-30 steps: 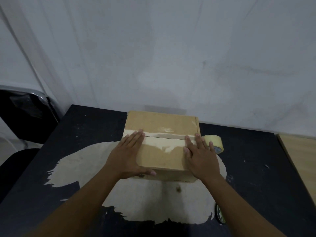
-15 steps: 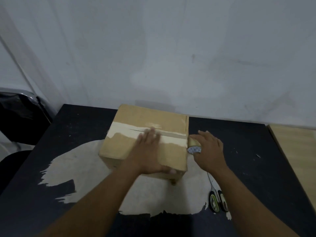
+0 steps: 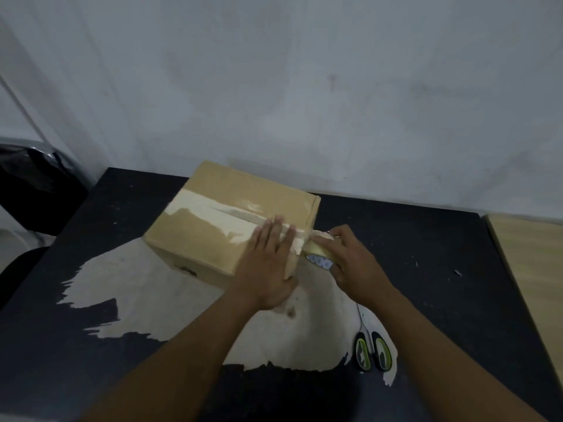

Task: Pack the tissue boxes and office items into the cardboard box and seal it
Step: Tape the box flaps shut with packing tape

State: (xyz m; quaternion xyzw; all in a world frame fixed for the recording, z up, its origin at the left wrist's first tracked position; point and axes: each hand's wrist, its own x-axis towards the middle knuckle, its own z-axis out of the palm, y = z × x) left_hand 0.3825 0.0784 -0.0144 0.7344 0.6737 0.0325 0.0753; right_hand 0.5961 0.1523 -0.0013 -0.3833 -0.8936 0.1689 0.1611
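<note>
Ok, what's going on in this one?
A person is taping a closed cardboard box on a black table. The left hand presses flat on the tape strip over the top seam; the right hand holds the tape roll at the box's right edge. Scissors lie nearby, untouched.

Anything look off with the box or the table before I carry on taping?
The cardboard box sits skewed to the table edges, and its paper surface is torn away in a pale strip along the top seam. The table's black coating is worn off in a large patch under the box. Scissors lie flat nearby.
</note>
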